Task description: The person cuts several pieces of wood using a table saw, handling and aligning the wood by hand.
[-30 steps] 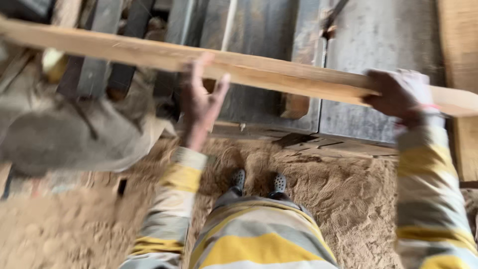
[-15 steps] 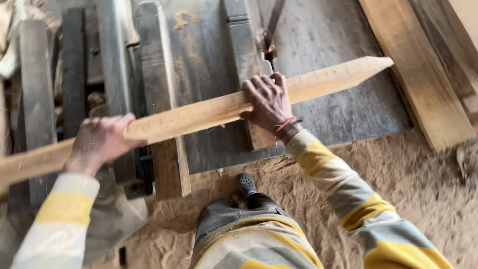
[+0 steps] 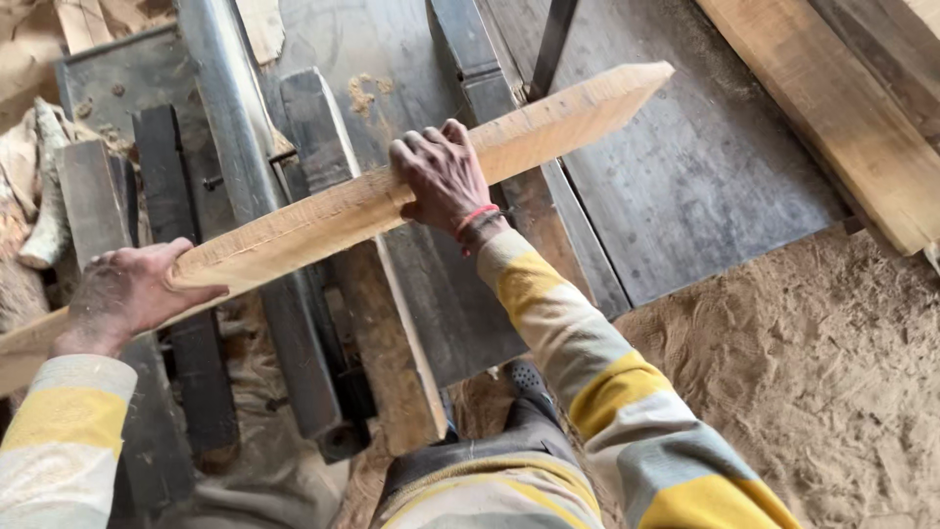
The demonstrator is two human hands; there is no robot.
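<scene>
A long wooden plank [image 3: 343,211] lies slanted across the grey metal saw table [image 3: 685,167]. The left hand [image 3: 127,294] wraps its fingers around the plank's low end. The right hand [image 3: 443,176] presses on its middle, fingers curled close together over the far edge.

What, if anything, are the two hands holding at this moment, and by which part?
Both hold one long wooden plank: the left hand grips near its lower end, the right hand lies over its middle.
</scene>
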